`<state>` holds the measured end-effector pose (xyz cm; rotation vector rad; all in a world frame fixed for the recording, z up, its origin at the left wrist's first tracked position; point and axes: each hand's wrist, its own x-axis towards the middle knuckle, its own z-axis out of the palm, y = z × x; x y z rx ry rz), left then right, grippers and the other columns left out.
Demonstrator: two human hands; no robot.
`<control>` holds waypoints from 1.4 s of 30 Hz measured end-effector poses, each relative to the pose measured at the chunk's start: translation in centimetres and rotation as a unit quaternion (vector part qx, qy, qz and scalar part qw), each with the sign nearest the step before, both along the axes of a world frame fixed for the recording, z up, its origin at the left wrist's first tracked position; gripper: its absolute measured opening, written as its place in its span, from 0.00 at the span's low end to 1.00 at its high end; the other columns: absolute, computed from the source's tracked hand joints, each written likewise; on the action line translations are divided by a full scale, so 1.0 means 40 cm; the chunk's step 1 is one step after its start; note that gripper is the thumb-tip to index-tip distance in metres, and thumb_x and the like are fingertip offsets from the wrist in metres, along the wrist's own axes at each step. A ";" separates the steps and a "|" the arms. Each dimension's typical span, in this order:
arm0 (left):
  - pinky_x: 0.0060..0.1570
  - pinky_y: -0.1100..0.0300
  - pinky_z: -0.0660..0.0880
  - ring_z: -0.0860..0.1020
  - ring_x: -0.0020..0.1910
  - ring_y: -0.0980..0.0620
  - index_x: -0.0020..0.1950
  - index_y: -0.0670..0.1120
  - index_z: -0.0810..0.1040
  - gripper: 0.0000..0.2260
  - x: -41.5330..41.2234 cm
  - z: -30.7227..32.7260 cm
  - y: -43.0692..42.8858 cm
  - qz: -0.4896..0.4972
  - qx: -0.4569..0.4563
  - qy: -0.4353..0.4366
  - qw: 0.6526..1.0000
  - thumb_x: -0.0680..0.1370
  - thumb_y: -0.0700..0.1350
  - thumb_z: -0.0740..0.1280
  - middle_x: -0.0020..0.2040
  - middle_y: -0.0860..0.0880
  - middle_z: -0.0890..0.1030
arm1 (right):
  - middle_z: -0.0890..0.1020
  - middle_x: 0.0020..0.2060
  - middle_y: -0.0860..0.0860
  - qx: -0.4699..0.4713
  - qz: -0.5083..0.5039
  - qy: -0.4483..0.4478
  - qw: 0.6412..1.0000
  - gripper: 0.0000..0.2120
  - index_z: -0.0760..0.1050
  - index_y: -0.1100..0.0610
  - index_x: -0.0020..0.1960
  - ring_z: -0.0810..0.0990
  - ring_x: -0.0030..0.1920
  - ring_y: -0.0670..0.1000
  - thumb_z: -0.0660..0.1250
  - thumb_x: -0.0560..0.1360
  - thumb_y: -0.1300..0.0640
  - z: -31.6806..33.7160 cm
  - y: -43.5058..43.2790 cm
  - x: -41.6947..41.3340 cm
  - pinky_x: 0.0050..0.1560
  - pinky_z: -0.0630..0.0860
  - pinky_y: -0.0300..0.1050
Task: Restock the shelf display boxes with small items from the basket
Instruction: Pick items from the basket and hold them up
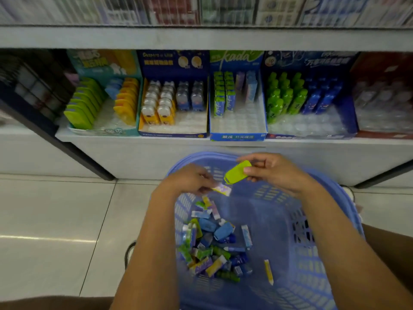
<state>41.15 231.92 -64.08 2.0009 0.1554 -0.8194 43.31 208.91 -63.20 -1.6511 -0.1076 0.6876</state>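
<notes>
Basket (279,222) above tiled floor (55,220) | left grip (190,178) pinches packet (222,189) | right grip (276,171) holds green case (236,172)

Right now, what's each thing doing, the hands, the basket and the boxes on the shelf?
Left hand: pinching a pale packet over the basket.
Right hand: holding a lime green item.
Basket: small items heaped at its bottom.
Blue kada box: back rows filled, front empty.
Teal box: middle row mostly empty.
</notes>
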 end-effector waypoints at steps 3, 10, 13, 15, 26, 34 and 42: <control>0.39 0.65 0.75 0.75 0.35 0.54 0.51 0.38 0.81 0.08 0.004 0.134 0.080 0.096 -0.088 -0.088 0.988 0.76 0.42 0.69 0.38 0.45 0.77 | 0.84 0.41 0.51 0.052 -0.047 -0.074 0.995 0.14 0.76 0.58 0.57 0.81 0.36 0.43 0.66 0.73 0.69 0.089 0.077 0.006 0.39 0.77 0.33; 0.47 0.57 0.81 0.80 0.36 0.52 0.37 0.44 0.75 0.09 -0.044 0.227 0.260 0.440 -0.276 -0.267 0.812 0.77 0.38 0.65 0.35 0.48 0.81 | 0.83 0.42 0.50 0.081 -0.081 -0.238 0.965 0.10 0.77 0.55 0.52 0.82 0.38 0.43 0.68 0.74 0.66 0.268 0.373 0.084 0.42 0.79 0.35; 0.43 0.60 0.80 0.80 0.37 0.51 0.43 0.40 0.74 0.04 -0.047 0.206 0.313 0.520 -0.248 -0.302 0.759 0.77 0.40 0.64 0.38 0.45 0.80 | 0.83 0.45 0.54 0.048 -0.065 -0.286 0.955 0.10 0.78 0.60 0.56 0.83 0.41 0.48 0.68 0.75 0.64 0.294 0.523 0.129 0.47 0.81 0.42; 0.40 0.61 0.78 0.78 0.39 0.51 0.45 0.40 0.76 0.06 -0.043 0.182 0.343 0.550 -0.200 -0.312 0.749 0.78 0.42 0.65 0.38 0.45 0.79 | 0.83 0.47 0.58 -0.012 -0.073 -0.336 0.939 0.12 0.78 0.64 0.56 0.82 0.47 0.54 0.69 0.74 0.62 0.296 0.613 0.163 0.52 0.78 0.46; 0.25 0.65 0.59 0.60 0.25 0.55 0.29 0.44 0.65 0.19 -0.006 0.113 0.409 0.528 0.012 -0.339 0.779 0.78 0.47 0.65 0.24 0.52 0.61 | 0.78 0.60 0.57 -0.306 0.046 -0.415 0.855 0.15 0.74 0.58 0.63 0.75 0.61 0.57 0.61 0.79 0.55 0.274 0.851 0.326 0.62 0.71 0.50; 0.25 0.65 0.58 0.61 0.25 0.55 0.30 0.41 0.70 0.18 0.001 0.105 0.426 0.529 -0.021 -0.332 0.780 0.77 0.47 0.66 0.23 0.53 0.64 | 0.75 0.61 0.59 -0.345 0.049 -0.390 0.852 0.13 0.74 0.62 0.61 0.73 0.62 0.56 0.57 0.79 0.63 0.273 0.909 0.350 0.58 0.68 0.40; 0.34 0.57 0.65 0.66 0.31 0.52 0.38 0.37 0.77 0.15 -0.001 0.115 0.432 0.525 -0.037 -0.317 0.789 0.77 0.48 0.66 0.32 0.40 0.74 | 0.73 0.61 0.64 -0.440 0.109 -0.480 0.751 0.14 0.72 0.68 0.60 0.71 0.62 0.62 0.60 0.78 0.62 0.228 0.907 0.302 0.53 0.69 0.46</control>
